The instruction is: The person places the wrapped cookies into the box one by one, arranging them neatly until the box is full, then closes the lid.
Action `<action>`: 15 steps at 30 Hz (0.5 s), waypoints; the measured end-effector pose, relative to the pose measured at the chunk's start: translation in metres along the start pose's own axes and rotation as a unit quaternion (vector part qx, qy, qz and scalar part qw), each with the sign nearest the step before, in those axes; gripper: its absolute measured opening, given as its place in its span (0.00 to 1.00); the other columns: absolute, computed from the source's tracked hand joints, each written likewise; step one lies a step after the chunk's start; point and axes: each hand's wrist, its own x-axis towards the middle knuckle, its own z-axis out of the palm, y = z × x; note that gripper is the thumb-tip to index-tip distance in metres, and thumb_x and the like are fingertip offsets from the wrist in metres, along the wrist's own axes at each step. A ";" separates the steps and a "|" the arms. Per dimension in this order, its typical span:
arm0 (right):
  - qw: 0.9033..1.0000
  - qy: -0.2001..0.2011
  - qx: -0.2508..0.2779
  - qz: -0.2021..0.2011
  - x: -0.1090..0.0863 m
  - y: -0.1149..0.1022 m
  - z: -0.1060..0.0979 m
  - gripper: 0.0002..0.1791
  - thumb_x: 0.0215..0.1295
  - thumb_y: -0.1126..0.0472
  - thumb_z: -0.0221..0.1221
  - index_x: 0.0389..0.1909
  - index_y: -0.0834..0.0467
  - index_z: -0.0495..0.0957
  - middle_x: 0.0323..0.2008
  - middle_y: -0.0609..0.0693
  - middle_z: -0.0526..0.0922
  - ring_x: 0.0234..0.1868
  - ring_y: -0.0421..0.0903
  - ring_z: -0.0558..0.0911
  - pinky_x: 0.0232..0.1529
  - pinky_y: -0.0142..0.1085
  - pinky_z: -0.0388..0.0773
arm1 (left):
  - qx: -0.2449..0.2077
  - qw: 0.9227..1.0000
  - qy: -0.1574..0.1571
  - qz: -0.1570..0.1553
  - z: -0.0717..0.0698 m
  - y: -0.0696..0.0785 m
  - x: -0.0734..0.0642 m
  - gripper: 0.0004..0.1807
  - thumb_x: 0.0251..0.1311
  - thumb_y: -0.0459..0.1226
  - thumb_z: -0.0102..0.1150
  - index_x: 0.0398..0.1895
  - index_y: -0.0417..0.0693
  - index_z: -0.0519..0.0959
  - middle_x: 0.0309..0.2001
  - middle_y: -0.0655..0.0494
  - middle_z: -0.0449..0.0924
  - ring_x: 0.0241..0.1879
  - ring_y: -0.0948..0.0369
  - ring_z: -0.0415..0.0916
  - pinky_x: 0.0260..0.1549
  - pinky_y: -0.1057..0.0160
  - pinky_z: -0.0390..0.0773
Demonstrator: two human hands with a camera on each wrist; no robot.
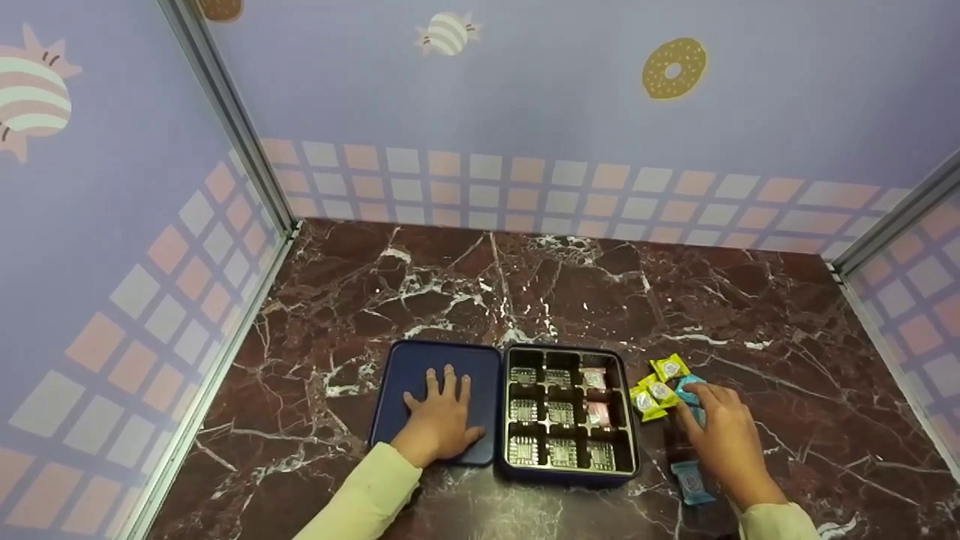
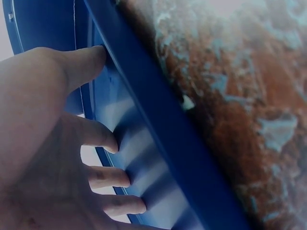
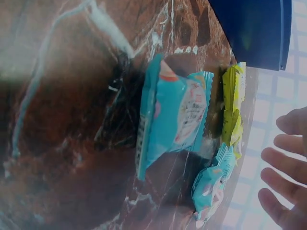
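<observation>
My left hand (image 1: 439,424) rests on a dark blue lid (image 1: 484,379), fingers spread; in the left wrist view its fingertips touch the lid's surface. Beside the lid stands a dark blue tin (image 1: 570,475) with a compartmented insert. Two pink wrapped packets (image 1: 598,414) sit in its right column, in the back and middle compartments. My right hand (image 1: 724,439) hovers over blue packets (image 1: 688,385) right of the tin, its fingers loosely bent and holding nothing. Several yellow packets (image 1: 646,403) lie between hand and tin. Another blue packet (image 3: 177,115) lies nearer the front.
The tabletop (image 1: 465,292) is dark reddish marble with white veins. Patterned panels (image 1: 525,97) enclose it at the back and both sides, joined by metal corner posts (image 1: 232,120).
</observation>
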 end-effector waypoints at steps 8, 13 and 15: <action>0.999 -0.038 -0.001 0.020 -0.002 0.006 -0.004 0.15 0.58 0.64 0.66 0.46 0.64 0.80 0.49 0.65 0.81 0.52 0.65 0.75 0.47 0.62 0.68 | 0.014 1.000 -0.003 -0.002 0.000 0.001 0.000 0.46 0.62 0.62 0.52 0.76 0.46 0.54 0.75 0.38 0.48 0.73 0.34 0.46 0.55 0.25 0.61; 0.999 -0.036 -0.003 0.033 -0.004 0.012 -0.007 0.16 0.58 0.64 0.65 0.47 0.66 0.79 0.49 0.67 0.79 0.51 0.68 0.75 0.45 0.63 0.68 | 0.013 1.000 -0.003 -0.002 0.001 0.000 0.000 0.46 0.62 0.62 0.52 0.76 0.46 0.54 0.75 0.38 0.48 0.73 0.34 0.46 0.55 0.25 0.61; 0.999 -0.035 -0.003 0.037 -0.005 0.014 -0.007 0.17 0.58 0.64 0.65 0.47 0.67 0.79 0.49 0.67 0.79 0.50 0.68 0.75 0.45 0.63 0.68 | 0.014 1.000 -0.006 -0.002 0.001 0.000 0.000 0.46 0.62 0.62 0.52 0.76 0.46 0.54 0.75 0.38 0.48 0.73 0.34 0.45 0.55 0.25 0.61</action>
